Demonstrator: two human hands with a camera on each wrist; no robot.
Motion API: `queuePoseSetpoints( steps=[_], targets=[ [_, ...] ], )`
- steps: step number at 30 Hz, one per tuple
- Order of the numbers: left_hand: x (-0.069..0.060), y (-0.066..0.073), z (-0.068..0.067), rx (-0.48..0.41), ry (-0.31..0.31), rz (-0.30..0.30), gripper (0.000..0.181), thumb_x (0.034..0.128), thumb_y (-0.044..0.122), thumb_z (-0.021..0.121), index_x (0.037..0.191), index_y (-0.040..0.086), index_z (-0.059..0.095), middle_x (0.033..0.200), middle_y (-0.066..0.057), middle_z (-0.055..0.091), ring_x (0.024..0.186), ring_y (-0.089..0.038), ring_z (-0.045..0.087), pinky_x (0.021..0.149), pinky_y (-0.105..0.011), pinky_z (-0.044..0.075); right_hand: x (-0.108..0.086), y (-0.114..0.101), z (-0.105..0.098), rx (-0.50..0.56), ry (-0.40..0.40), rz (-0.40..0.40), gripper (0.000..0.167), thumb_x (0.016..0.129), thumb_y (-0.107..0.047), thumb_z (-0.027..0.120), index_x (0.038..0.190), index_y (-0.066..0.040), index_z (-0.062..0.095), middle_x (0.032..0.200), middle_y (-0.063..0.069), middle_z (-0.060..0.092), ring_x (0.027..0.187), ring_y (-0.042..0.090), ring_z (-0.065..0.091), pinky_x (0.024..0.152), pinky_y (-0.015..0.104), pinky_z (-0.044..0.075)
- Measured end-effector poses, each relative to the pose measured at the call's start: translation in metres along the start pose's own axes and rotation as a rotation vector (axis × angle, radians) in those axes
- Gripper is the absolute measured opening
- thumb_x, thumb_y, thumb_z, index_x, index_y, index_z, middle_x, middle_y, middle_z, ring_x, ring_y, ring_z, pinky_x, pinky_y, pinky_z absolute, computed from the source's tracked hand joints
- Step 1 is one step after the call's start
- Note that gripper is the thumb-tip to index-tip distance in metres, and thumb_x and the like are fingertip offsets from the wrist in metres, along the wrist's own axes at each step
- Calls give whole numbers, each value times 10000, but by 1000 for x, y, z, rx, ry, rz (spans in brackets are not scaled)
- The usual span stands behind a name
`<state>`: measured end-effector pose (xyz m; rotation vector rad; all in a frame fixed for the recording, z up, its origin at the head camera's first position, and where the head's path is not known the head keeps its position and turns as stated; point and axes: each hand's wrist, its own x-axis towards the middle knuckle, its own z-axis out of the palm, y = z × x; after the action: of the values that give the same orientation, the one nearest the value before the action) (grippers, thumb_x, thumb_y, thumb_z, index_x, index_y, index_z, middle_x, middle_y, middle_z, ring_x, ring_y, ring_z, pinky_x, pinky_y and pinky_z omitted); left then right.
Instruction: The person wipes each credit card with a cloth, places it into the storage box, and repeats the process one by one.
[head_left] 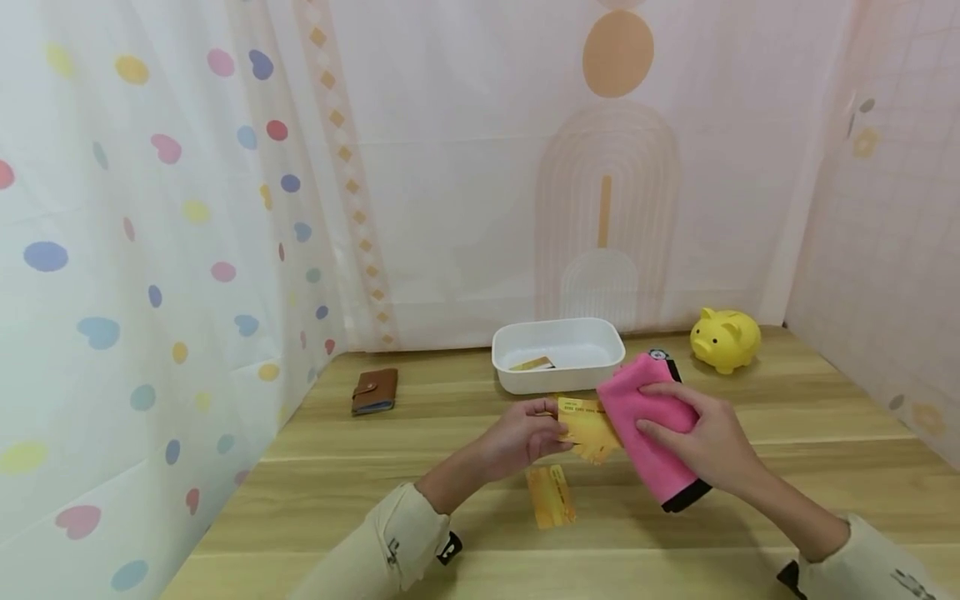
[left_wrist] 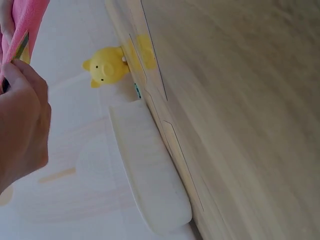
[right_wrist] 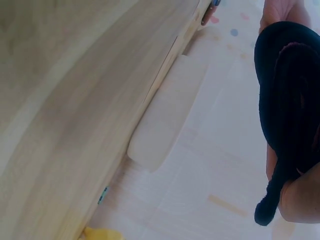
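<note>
In the head view my left hand point(head_left: 528, 433) pinches a yellow-orange card point(head_left: 588, 427) by its left edge, above the wooden table. My right hand point(head_left: 708, 437) grips a folded pink cloth point(head_left: 648, 412) with black edging, and the cloth overlaps the card's right end. On the table below lies a second yellow-orange card point(head_left: 551, 497). The left wrist view shows the left hand point(left_wrist: 22, 110) at the card's edge, against the pink cloth point(left_wrist: 25, 20). In the right wrist view the cloth's black edge point(right_wrist: 272, 100) covers most of the right hand point(right_wrist: 302, 195).
A white tray point(head_left: 558, 382) stands at the back middle with another card point(head_left: 532, 364) in it. To its left lies a brown wallet point(head_left: 375, 392) with a snap strap. A yellow piggy bank point(head_left: 725, 340) stands at the back right. Patterned curtains point(head_left: 450, 167) enclose the table.
</note>
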<state>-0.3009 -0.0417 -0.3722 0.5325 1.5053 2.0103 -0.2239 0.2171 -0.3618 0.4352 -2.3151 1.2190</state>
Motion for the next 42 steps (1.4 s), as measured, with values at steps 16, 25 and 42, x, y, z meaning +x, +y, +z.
queuePoseSetpoints(
  steps=[16,25,42],
  targets=[
    [-4,-2,2,85,36,7,100,950,-41,600,940,52,565,841,-20,652,814,-143,695,675,-238,555,2,-7,1,-22,14,-4,341,833,-136,809,1143,-82,676,791,97,658,523,85,551,447,287,490],
    [-1,-3,9,66,61,32,150,935,-115,582,915,33,569,822,-51,679,767,-129,684,732,-244,572,3,-18,6,-9,16,-4,341,847,-167,803,1156,-95,677,827,112,675,537,102,568,454,292,500],
    [0,-3,18,109,12,51,176,914,-158,573,1016,-15,598,891,-45,688,830,-140,676,843,-331,572,3,-20,22,-51,48,-94,351,795,-90,835,1119,-74,701,967,149,711,593,76,581,478,270,505]
  ],
)
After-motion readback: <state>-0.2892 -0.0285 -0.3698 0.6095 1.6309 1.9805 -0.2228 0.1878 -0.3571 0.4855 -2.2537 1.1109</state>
